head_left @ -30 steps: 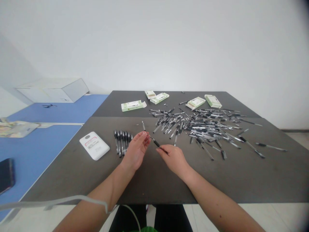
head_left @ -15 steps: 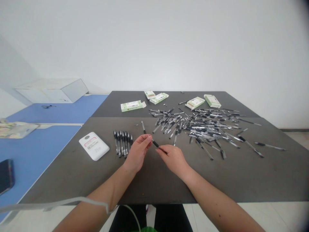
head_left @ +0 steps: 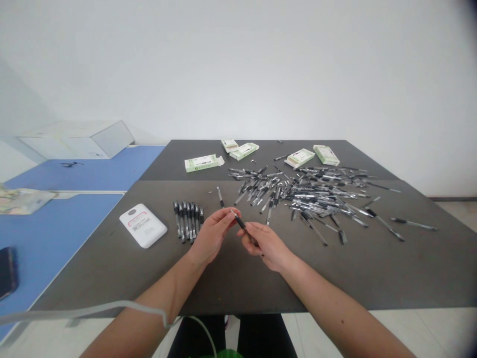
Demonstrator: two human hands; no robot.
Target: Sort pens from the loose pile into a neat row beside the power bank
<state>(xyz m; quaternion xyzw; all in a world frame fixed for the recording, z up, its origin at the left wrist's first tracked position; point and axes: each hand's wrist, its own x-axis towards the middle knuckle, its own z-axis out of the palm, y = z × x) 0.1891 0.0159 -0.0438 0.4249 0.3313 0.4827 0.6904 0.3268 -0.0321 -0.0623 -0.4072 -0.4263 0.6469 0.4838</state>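
Slanting between both hands is a gel pen [head_left: 240, 222] with a black grip, its pale tip pointing up and left. My right hand [head_left: 265, 244] is closed around the pen's barrel, fingers curled under it. At the tip end, my left hand [head_left: 215, 231] has thumb and fingers pinched together on the pen; whether they also hold a small piece there is hidden. Left of that hand, several capped pens [head_left: 188, 221] lie side by side in a neat row. A single pen [head_left: 220, 196] lies just beyond my left fingertips.
A large loose heap of pens [head_left: 313, 194] spreads over the dark table [head_left: 246, 288] to the right. Green-white boxes [head_left: 203, 163] lie at the back. A white card-like object [head_left: 143, 225] is at left, near blue tables [head_left: 85, 214] with a phone [head_left: 7, 272]. A cable [head_left: 93, 311] crosses my left forearm.
My right hand has shifted slightly down, its fingers curling further under the pen, and more of the pen's tip shows at my left fingers. The whole view has moved slightly.
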